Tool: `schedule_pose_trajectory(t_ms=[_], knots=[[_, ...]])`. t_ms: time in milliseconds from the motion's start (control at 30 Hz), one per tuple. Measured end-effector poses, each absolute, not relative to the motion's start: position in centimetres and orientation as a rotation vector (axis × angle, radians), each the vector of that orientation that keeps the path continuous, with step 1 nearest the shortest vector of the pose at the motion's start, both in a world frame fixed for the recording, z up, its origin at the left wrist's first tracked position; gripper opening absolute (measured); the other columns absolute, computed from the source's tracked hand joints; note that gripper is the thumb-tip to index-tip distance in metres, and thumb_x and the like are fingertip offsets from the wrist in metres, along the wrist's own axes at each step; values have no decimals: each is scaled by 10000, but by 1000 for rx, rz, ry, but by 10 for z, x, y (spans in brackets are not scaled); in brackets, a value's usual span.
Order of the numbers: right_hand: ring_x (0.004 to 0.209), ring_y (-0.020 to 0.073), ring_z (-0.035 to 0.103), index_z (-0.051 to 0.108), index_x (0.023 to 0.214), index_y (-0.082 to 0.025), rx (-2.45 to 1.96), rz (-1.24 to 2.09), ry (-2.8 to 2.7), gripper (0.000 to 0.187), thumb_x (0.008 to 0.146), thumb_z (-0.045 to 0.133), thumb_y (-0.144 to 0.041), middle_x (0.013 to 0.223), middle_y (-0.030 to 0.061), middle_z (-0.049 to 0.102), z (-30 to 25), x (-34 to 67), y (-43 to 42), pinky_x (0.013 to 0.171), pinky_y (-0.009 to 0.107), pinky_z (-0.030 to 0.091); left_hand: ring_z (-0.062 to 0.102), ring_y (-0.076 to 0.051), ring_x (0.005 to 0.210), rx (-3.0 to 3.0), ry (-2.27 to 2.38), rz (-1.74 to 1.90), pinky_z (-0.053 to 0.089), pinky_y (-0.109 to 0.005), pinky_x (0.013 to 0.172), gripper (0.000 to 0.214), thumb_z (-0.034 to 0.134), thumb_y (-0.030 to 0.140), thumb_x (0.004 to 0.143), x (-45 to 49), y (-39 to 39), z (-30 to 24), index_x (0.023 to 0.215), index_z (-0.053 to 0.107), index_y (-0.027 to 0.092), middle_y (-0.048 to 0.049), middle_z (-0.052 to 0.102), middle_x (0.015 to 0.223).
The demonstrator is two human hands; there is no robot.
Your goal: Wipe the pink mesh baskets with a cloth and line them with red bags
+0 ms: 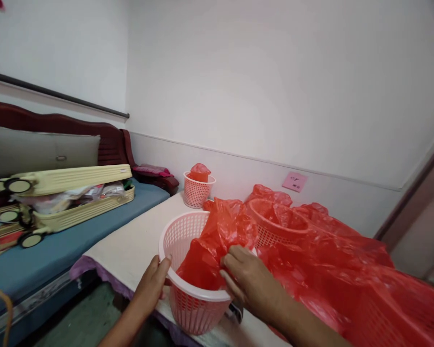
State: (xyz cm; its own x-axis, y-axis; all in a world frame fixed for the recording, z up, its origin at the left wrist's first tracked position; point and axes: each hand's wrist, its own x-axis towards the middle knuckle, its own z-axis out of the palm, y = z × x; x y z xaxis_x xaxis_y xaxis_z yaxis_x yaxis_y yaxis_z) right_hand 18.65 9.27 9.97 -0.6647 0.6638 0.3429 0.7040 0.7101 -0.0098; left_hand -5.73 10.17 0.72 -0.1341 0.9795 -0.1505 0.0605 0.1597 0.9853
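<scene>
A pink plastic wastebasket [198, 308] with a perforated wall stands near the table's front edge, tilted a little toward me. My left hand [150, 285] is closed on the left side of its rim, thumb on top. A crumpled red plastic bag [217, 250] lies partly inside the wastebasket and spills over its back right rim. The fingers of my right hand [251, 275] are pinched on this bag at the right side of the rim. Part of the rim is hidden behind that hand.
Farther back stands a smaller pink basket [197, 193] with a red bag. Red-lined baskets [275, 226] and loose red plastic [332, 270] cover the right side. An open yellow suitcase [83, 212] lies on the blue bed [144, 197]. A pink note [294, 181] is on the wall.
</scene>
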Motion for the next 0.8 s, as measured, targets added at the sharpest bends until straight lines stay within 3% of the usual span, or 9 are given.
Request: schedule_pose_trajectory(t_ms=[267,433,500,567,633,700,800], knots=[[784,178,501,498,822,-196,-1110,22,-2505,210,990,386,-251,849,45,547,71,189,88,700,305,386,570,-178,654,1214,1443,1185,410,-242,470,340,394,528,894,-63,120,18,826,517,218,13,542,703],[711,165,509,490,841,-205,-1150,28,-2544,209,983,339,-229,817,30,539,56,180,96,627,295,343,595,-219,697,1295,1474,1169,508,-337,533,440,377,596,882,-72,128,4,880,576,203,-45,623,815],[719,164,512,497,871,-208,-1149,40,-2520,183,976,350,-234,823,23,540,53,176,97,632,296,336,628,-274,900,1367,1517,1235,548,-435,726,485,392,617,873,-76,126,2,997,587,190,-96,641,989],[712,154,505,486,845,-213,-1165,112,-2477,162,965,380,-236,812,11,532,54,174,97,631,289,330,530,-295,1179,1472,1559,1368,443,-486,991,519,440,586,868,-78,121,8,1176,539,180,-130,570,1231],[703,145,492,464,796,-215,-1174,195,-2430,160,946,410,-226,798,2,520,56,174,97,630,282,324,434,-264,1294,1585,1555,1480,328,-454,1105,532,489,528,872,-75,111,21,1297,479,208,-104,480,1377],[697,138,482,446,760,-215,-1151,276,-2383,172,931,425,-206,778,-5,509,58,176,96,631,276,323,509,-222,1210,1695,1461,1539,395,-396,1048,416,513,467,890,-66,94,39,1260,535,277,-43,544,1322],[686,129,480,435,726,-212,-1120,347,-2304,190,914,432,-181,744,-13,497,58,179,94,627,268,322,624,-156,781,1759,1199,1683,520,-284,703,192,488,364,938,-50,56,60,1022,657,329,17,658,833]])
